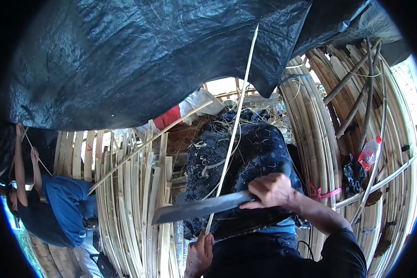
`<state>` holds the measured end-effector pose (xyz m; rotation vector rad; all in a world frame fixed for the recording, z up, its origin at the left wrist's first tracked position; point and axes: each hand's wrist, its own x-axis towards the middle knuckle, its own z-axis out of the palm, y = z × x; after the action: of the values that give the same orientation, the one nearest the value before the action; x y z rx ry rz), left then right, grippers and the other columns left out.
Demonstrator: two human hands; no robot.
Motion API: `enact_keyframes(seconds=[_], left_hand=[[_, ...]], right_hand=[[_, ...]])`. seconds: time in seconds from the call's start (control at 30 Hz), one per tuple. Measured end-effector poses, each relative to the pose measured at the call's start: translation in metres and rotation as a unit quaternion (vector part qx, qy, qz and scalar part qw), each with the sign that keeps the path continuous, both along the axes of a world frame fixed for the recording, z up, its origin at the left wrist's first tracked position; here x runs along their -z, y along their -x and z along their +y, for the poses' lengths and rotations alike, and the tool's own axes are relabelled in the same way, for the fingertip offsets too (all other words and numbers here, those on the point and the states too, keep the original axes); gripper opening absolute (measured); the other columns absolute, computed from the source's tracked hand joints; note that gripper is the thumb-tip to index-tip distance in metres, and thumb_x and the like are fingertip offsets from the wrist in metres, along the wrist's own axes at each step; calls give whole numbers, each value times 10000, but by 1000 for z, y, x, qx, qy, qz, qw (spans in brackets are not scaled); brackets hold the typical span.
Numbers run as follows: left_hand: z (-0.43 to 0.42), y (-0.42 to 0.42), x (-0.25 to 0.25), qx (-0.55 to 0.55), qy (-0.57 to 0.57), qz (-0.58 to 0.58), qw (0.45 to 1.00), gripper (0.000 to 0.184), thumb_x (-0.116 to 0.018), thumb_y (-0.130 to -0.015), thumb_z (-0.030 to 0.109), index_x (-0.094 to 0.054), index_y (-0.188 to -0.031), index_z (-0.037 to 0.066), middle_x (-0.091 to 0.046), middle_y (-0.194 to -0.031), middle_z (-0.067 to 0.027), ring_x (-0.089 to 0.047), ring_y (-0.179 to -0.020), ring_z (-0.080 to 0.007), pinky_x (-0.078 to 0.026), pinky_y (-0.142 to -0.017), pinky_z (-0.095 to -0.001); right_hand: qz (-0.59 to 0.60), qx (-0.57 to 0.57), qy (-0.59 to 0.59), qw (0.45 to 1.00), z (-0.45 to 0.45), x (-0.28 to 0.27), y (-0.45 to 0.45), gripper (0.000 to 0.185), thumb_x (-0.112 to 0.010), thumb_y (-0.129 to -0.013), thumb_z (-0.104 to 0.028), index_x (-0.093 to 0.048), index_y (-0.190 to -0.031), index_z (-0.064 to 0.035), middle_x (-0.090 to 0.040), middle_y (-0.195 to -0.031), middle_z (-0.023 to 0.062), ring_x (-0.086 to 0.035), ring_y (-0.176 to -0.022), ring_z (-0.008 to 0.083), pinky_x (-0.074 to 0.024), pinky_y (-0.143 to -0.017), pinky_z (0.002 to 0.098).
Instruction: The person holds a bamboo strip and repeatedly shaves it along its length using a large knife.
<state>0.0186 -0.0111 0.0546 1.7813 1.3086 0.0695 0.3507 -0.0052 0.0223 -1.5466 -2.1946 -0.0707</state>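
Note:
My right hand point(269, 190) is wrapped round the handle of a machete point(194, 208), whose broad blade points left. My left hand point(199, 255), low in the view, pinches the near end of a long, thin bamboo strip point(238, 111). From there the strip runs up and away, reaching in front of the black tarp. The blade crosses the strip a little above my left fingers; whether they touch I cannot tell. A dark patterned cloth point(259, 160) covers my lap, with pale curled shavings point(204, 169) scattered on it.
A black tarp point(125, 60) hangs low overhead. Split bamboo slats stand at left point(125, 199), and a tied bamboo bundle point(312, 134) at right. A plastic bottle point(369, 153) hangs among poles. Another person point(62, 208) sits at far left, holding a thin strip point(39, 157).

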Motion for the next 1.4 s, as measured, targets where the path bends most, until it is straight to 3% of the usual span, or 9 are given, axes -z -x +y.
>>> enact_keyframes(seconds=[0.1,0.3,0.63,0.8,0.83,1.03,1.17,1.27,1.4], left_hand=[[-23,28,36,-75,-96,-90,988,397,-452,-1131,311,-619,-913,25,-506,-626,-125,-469,-496,-217,-364,-487,-388],[-19,27,38,-5,-160,-98,982,266,-528,-1106,244,-659,-1094,13,-621,-723,-179,-545,-542,-298,-455,-532,-414],[-6,19,18,-4,-102,-53,993,313,-508,-1112,247,-670,-1071,-18,-652,-767,-202,-629,-640,-358,-505,-592,-431],[-28,46,23,-49,-133,-73,987,380,-469,-1120,313,-665,-1016,4,-537,-584,-170,-478,-416,-249,-353,-428,-420],[-31,49,20,-48,-137,-77,986,380,-469,-1120,313,-665,-1016,4,-537,-584,-170,-478,-416,-249,-353,-428,-420],[-24,47,46,-40,-102,-147,983,389,-452,-1123,325,-651,-986,20,-584,-647,-169,-535,-472,-259,-399,-465,-420],[-18,36,43,-31,-125,-82,988,385,-447,-1124,326,-653,-1033,14,-679,-781,-213,-681,-648,-336,-509,-590,-439],[-11,27,27,-28,-104,-78,991,390,-459,-1122,310,-653,-988,0,-683,-792,-222,-685,-673,-389,-522,-602,-447],[-17,35,47,2,-174,-103,979,392,-485,-1118,300,-644,-920,1,-646,-729,-208,-614,-570,-385,-464,-528,-443]], right_hand=[[14,207,15,978,19,-1,-46,591,-668,-912,-675,-670,-765,-103,-657,-601,67,-671,-498,246,-503,-438,370],[5,330,10,944,32,22,-77,536,-711,-916,-607,-692,-817,-81,-666,-590,142,-693,-533,345,-549,-493,439],[-19,15,-24,999,4,9,-14,630,-642,-906,-716,-618,-710,-118,-616,-602,18,-631,-487,182,-482,-435,334],[-243,395,-307,831,52,42,-135,529,-631,-992,-577,-731,-830,-84,-622,-532,99,-607,-400,270,-477,-412,399],[-19,447,-87,890,53,16,-142,490,-638,-1019,-489,-760,-867,-39,-641,-552,159,-651,-469,306,-506,-466,411],[240,365,-13,900,33,14,-100,583,-589,-1055,-472,-690,-737,7,-610,-564,141,-600,-496,259,-464,-511,382],[668,241,85,699,29,6,-43,600,-508,-1087,-520,-683,-896,21,-510,-567,-9,-454,-462,70,-355,-444,248],[729,120,42,673,37,-18,-20,537,-572,-1078,-442,-682,-1255,54,-467,-560,-32,-401,-436,57,-316,-419,228],[789,146,69,593,54,-70,0,324,-700,-1023,-178,-686,-1273,28,-458,-585,-78,-358,-447,10,-289,-416,220]])
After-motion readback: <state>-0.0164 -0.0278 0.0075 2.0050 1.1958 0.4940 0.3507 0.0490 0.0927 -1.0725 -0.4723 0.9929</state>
